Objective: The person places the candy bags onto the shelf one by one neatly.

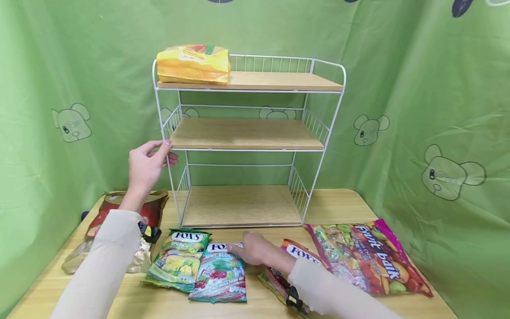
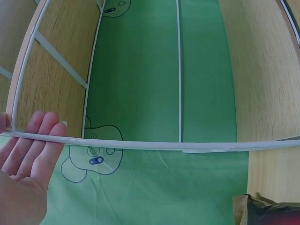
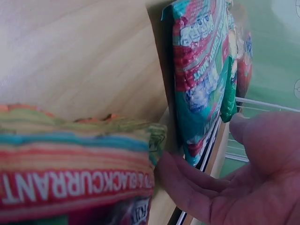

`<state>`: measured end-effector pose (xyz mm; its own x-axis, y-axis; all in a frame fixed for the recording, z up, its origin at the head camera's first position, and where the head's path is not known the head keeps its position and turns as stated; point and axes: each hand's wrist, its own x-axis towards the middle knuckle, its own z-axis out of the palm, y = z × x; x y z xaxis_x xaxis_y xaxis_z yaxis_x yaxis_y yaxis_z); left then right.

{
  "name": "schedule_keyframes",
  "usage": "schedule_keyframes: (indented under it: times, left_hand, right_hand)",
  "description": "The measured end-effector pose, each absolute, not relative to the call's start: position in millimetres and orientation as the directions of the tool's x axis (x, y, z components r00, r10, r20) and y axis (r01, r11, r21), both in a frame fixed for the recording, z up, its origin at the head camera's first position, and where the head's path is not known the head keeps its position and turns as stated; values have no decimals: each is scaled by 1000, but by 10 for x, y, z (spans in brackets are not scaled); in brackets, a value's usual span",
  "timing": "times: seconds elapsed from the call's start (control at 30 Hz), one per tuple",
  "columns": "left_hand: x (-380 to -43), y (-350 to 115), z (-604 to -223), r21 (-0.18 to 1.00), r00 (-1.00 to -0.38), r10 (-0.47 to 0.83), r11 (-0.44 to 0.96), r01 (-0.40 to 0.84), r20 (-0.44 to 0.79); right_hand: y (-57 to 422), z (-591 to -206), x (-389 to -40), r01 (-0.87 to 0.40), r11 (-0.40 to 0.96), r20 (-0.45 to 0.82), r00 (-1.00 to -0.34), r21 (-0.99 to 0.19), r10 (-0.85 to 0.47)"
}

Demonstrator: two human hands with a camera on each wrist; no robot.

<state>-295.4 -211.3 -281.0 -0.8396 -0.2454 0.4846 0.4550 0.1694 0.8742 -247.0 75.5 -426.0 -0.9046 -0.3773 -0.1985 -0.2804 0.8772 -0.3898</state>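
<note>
One half-curled left hand on rack

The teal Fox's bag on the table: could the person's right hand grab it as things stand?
Probably yes: the right hand is right by the upper end of the teal Fox's bag, its fingers appear to hold nothing, and no other bag seems to cover it.
</note>
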Motion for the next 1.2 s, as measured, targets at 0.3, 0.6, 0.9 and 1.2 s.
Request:
schedule_keyframes:
  times: [0.3,0.6,0.9,1.2]
  left_hand:
    - [-2953,-2124,-2810,877,-842,-246,155,455,480]
    - [-2952,-2118,-2794,874,-840,-247,181,450,483]
    - [-2950,-2114,-2809,881,-847,-244,169,443,472]
    - [-2946,-2107,-2813,878,-844,-242,166,449,478]
  right_hand:
    - [652,-4228,-2380,-339,920,-264,-886,-195,-382]
    - [674,-4234,-2355,-254,910,-307,-883,-327,-356]
    - [693,-4261,-2324,-184,870,-302,-888,-458,-347]
    - [696,-4272,-2308,-130,804,-287,-891,-581,-351]
